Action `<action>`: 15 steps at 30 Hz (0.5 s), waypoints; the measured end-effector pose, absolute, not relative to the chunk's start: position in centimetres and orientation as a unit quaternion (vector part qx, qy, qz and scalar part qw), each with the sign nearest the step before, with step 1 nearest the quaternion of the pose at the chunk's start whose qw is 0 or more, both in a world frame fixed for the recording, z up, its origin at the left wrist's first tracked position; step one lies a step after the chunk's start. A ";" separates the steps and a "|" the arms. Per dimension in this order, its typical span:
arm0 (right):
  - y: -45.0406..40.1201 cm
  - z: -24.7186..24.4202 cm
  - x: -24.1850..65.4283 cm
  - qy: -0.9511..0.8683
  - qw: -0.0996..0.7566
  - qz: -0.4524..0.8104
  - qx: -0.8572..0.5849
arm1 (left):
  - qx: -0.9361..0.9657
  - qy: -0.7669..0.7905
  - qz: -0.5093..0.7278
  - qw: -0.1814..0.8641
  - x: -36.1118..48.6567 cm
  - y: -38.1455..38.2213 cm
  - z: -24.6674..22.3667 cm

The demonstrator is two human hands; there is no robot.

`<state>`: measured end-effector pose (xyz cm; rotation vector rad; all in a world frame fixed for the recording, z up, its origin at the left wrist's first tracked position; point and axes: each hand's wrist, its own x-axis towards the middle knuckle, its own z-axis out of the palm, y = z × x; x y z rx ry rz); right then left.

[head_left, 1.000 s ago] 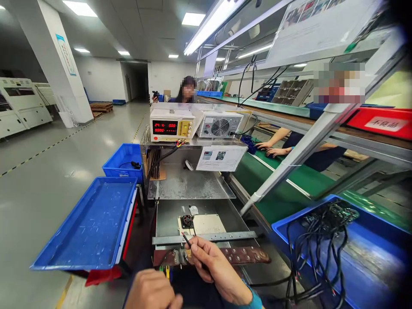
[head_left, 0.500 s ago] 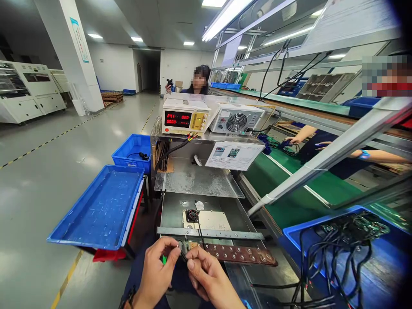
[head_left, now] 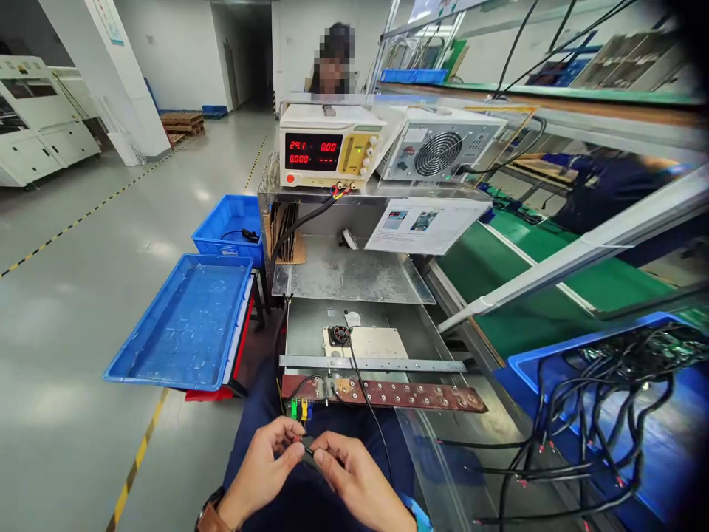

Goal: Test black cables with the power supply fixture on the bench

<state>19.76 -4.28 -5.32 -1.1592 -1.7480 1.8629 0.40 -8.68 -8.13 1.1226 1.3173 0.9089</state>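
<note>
Factory floor and a steel test bench fill the head view, a power supply on top. Both hands meet over the lap: left hand and right hand pinch the black wire end, seemingly a small red-tipped connector. Judged best: keep the grip close to the tip, slack toward the small fan. Half a second ago the hands worked higher, at the brown terminal strip

Single head-worn view, forward and down, close over the lap.
Looks along the steel bench toward the power supply; left hand and right hand at bottom edge, blue tray left, green conveyor right.
</note>
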 end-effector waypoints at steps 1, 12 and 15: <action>-4.4 -5.7 19.6 -0.613 0.162 0.657 -0.408 | 0.466 0.548 0.388 0.576 0.3 -8.8 -8.6; -3.7 -10.0 16.1 -0.556 0.223 0.618 -0.509 | 0.435 0.692 0.400 0.415 0.9 -7.3 -12.7; -3.1 -10.7 15.2 -0.505 0.214 0.648 -0.528 | 0.459 0.705 0.385 0.379 1.1 -7.0 -12.9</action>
